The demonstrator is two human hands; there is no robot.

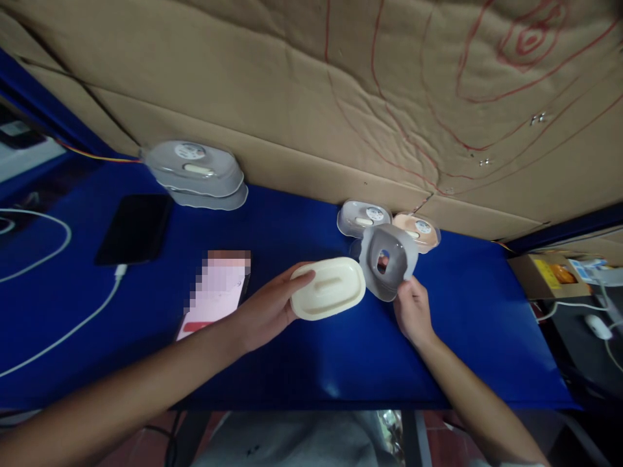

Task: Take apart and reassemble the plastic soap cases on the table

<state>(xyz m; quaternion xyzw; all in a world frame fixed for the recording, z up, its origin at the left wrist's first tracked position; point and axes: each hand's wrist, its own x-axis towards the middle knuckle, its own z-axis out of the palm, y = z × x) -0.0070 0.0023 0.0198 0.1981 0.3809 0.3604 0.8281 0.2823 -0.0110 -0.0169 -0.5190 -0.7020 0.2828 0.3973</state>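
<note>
My left hand [272, 305] is closed on a cream oval dish [341, 288], thumb over its near end; a raised bar runs along the dish's middle. My right hand [413, 311] pinches the lower edge of a grey oval plastic shell [398, 263], tilted, with a wavy rim and an oval hole. A bit of finger shows through that hole. Dish and shell are side by side above the blue table; whether their edges touch I cannot tell. Behind the shell sit a grey packaged oval case [353, 217] and a peach one [417, 227], each under clear plastic with a round label.
Two stacked grey cases [209, 172] stand at the back left by the cardboard wall [243, 78]. A black phone [134, 230] with a white cable [92, 337] and a lit phone [219, 292] lie left on the blue table [487, 350]. An open cardboard box [540, 275] is at right.
</note>
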